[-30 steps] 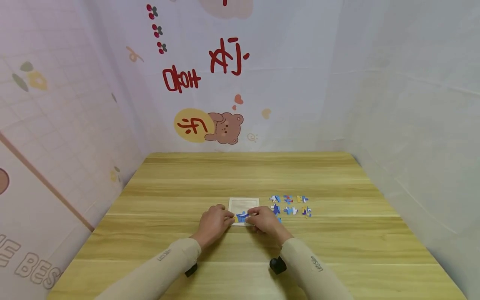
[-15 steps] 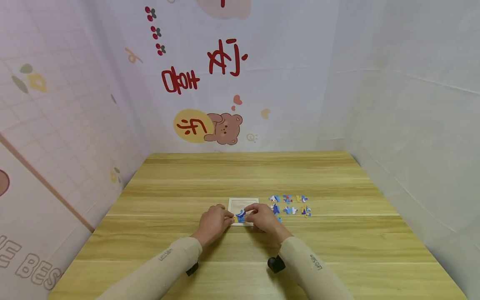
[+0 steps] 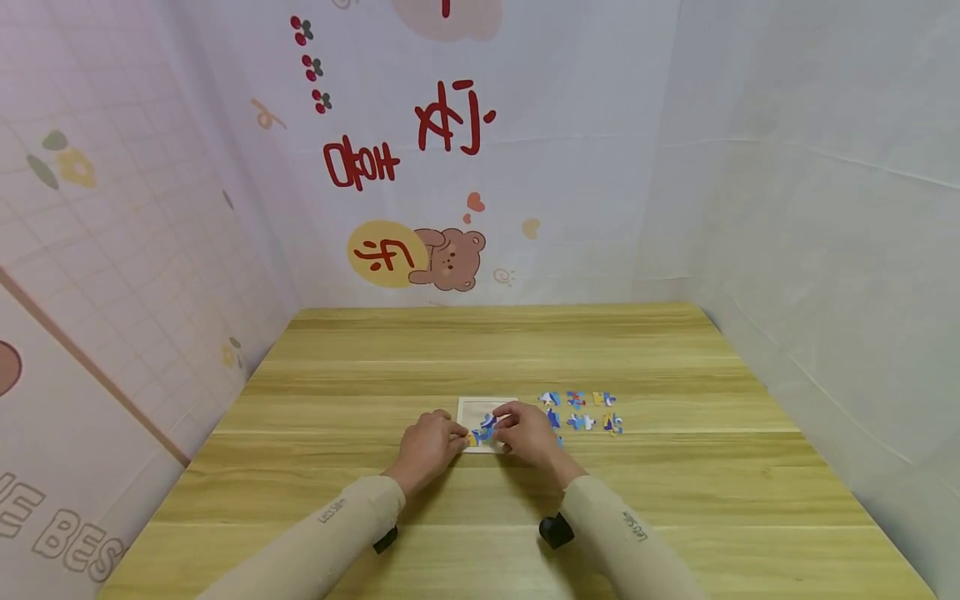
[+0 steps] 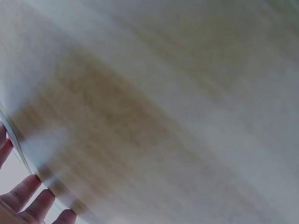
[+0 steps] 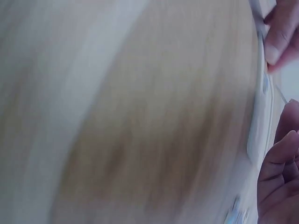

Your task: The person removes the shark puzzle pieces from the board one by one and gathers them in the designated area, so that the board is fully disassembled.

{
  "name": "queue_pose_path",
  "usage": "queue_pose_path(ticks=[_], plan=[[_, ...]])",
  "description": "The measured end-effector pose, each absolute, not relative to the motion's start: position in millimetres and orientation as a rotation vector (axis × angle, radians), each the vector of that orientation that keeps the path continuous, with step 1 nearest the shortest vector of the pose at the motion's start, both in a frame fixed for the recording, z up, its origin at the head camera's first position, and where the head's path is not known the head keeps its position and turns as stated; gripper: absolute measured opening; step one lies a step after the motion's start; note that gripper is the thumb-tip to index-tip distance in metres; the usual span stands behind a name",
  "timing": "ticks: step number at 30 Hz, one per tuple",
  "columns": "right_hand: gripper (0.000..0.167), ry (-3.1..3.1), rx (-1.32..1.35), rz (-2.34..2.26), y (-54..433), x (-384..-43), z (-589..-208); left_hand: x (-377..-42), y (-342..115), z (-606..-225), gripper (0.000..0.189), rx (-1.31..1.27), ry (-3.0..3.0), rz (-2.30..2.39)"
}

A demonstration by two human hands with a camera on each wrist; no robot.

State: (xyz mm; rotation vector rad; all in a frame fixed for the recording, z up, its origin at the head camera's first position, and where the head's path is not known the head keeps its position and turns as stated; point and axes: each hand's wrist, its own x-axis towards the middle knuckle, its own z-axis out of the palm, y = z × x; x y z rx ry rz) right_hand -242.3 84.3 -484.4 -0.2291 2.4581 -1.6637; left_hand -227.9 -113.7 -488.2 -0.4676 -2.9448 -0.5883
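Note:
A small pale puzzle tray point(image 3: 465, 408) lies on the table between the hands. A yellow jigsaw piece point(image 3: 472, 440) sits in its near left corner. My left hand point(image 3: 428, 443) rests at the tray's left edge, its thumb and forefinger touching the corner by that piece. In the left wrist view, several fingertips point(image 4: 32, 182) lie along the edge. With thumb and forefinger, my right hand point(image 3: 528, 433) pinches a blue and white jigsaw piece point(image 3: 487, 423), tilted above the tray. The right wrist view shows that piece point(image 5: 281, 93) edge-on, apart from the tray.
Several loose jigsaw pieces point(image 3: 577, 422) lie in rows right of the tray, some partly behind my right hand. The wooden table point(image 3: 480, 350) ends at a printed cloth wall point(image 3: 585, 167). A black wrist camera point(image 3: 556, 530) hangs beneath the right sleeve.
My right hand has raised the blue jigsaw piece from low by the tray's near edge, tilted it, and drawn it slightly up and right of the corner piece. The left hand stays put.

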Motion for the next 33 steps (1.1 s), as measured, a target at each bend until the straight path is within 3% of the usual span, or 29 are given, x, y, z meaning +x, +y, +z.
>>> queue_pose_path(ticks=[7, 22, 33], plan=[[0.033, 2.469, -0.155, -1.71, 120.2, -239.7, -481.3, -225.4, -114.2, -486.6, 0.015, -0.46, -2.941, -0.595], [0.031, 2.388, 0.002, -1.713, 201.0, -226.6, -492.1, -223.4, -117.5, -490.7, 0.014, -0.454, -2.945, -0.604], [0.029, 2.411, 0.016, -1.621, 220.1, -217.1, -498.0, -221.7, -117.5, -490.0, 0.014, -0.474, -2.928, -0.61]])
